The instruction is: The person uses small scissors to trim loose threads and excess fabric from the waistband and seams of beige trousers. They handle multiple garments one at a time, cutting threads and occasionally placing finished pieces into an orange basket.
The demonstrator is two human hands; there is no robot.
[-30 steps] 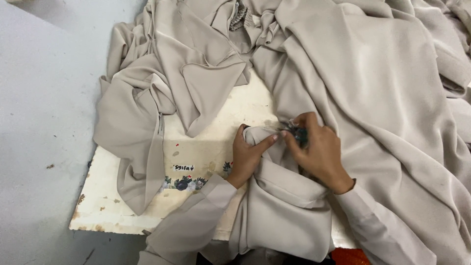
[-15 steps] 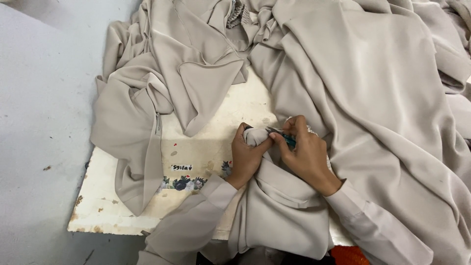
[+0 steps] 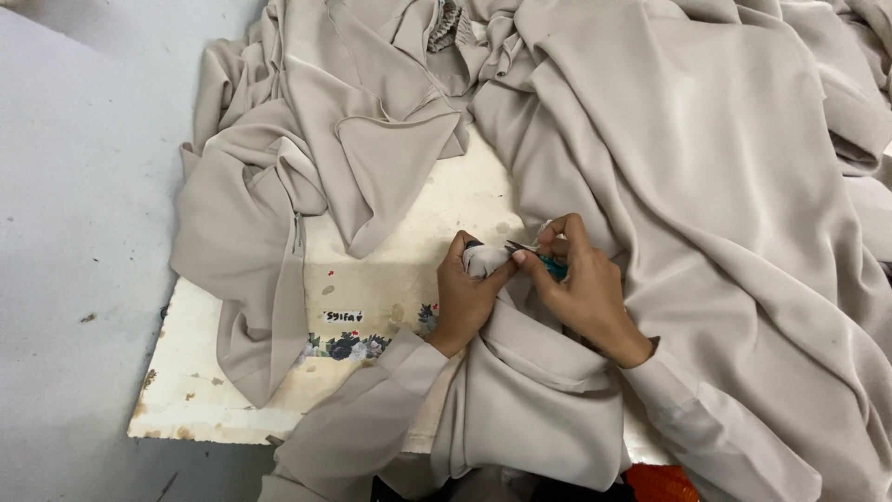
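A large beige garment (image 3: 706,186) lies heaped over a worn white table (image 3: 409,232). My left hand (image 3: 465,293) pinches a small bunched part of the beige cloth (image 3: 483,263) near the table's middle. My right hand (image 3: 581,288) holds small thread snips with a teal handle (image 3: 544,260), their thin metal tip touching the pinched cloth. Both hands meet just above a folded beige piece (image 3: 530,400) that lies over my lap and forearms.
More beige cloth (image 3: 251,242) drapes over the table's left edge. A floral sticker strip with a small label (image 3: 348,344) marks the table front. Grey floor (image 3: 84,232) lies at the left. Something orange (image 3: 664,483) shows at the bottom edge.
My hands have shifted slightly up and left on the table. The snips' tip now rests on the bunched cloth in my left fingers.
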